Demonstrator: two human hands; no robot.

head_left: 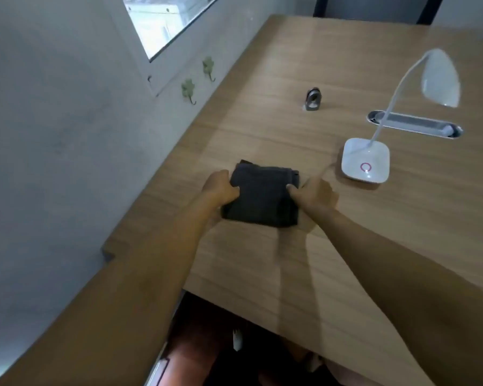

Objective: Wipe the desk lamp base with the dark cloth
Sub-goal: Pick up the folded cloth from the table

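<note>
A pale grey wall (pixel 53 135) runs along the left side, plain and a little scuffed. High in it sits a window (pixel 162 20) with a white frame, bright daylight washing out whatever lies outside. Just below the window two small green clover-shaped hooks (pixel 188 90) are stuck to the wall, one higher than the other. The wood-grain tabletop (pixel 290 260) butts against this wall and stretches away to the far end, where dark upright bars (pixel 427 9) stand against another pale wall. Set into the tabletop are a long oval metal cable slot (pixel 418 125) and a small metal fitting (pixel 313 100). Beneath the near edge the space is dark, with reddish floor (pixel 190 366) showing.
</note>
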